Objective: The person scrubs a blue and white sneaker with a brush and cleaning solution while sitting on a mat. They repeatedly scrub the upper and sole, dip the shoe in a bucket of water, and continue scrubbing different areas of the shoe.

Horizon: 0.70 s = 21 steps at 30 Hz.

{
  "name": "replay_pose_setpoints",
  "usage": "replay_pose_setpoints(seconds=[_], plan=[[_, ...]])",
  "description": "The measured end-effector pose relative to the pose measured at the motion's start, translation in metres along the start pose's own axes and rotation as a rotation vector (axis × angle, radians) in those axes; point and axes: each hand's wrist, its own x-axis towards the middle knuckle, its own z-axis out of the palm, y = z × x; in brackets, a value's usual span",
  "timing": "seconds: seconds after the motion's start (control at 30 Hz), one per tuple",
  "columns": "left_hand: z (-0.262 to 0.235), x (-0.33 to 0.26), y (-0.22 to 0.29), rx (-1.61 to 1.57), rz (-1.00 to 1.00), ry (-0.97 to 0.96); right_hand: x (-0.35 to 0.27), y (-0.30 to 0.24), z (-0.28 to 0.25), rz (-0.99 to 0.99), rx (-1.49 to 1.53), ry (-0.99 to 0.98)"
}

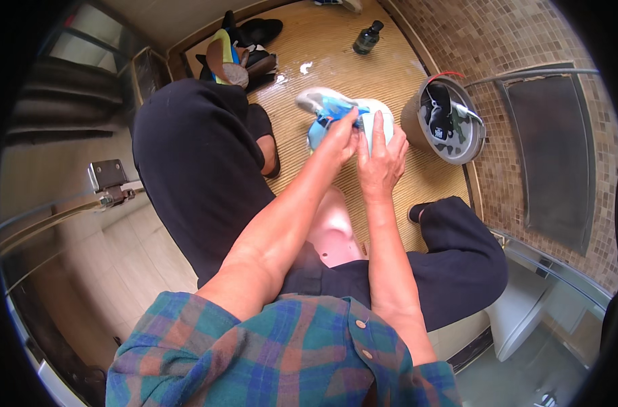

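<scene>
"In the head view, what are the fingers doing?"

"The left hand (343,138) is curled in closely, its fingers gripping the blue-and-white shoe (330,107). The right hand (382,165) is less closed: its index finger lies nearly straight along a white block (388,125), with the thumb at one side and the other fingers at the opposite side, holding it. What lies beneath those fingers is hidden."

"Where is the shoe, then?"

"Right at the left fingertips, reaching ahead and to their left. The white block is against it; I can't tell if the two are joined."

"And around the fingers?"

"Right of the right fingers, near them, stands a grey bucket (418,126) with dark things (439,112) inside. Well ahead of both hands is a dark bottle (367,39). Ahead and left of the left fingers lies a heap of footwear (258,62). Below them all spreads a ribbed tan mat (301,160)."
</scene>
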Motion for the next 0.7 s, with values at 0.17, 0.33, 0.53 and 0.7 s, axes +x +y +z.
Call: replay_pose_setpoints(seconds=[0.17, 0.33, 0.53, 0.7], plan=[[0.005, 0.003, -0.012, 0.192, -0.083, -0.018, 0.036, 0.012, 0.022, 0.084, -0.283, -0.034], [0.003, 0.002, -0.009, 0.264, -0.043, -0.015, 0.067, 0.028, 0.016, 0.176, -0.106, -0.165], [0.02, -0.013, 0.029, 0.038, 0.02, -0.027, 0.001, -0.006, -0.002, -0.05, -0.041, -0.036], [0.038, -0.031, 0.012, 0.298, -0.053, 0.009, 0.021, -0.003, 0.007, 0.063, -0.202, -0.077]])
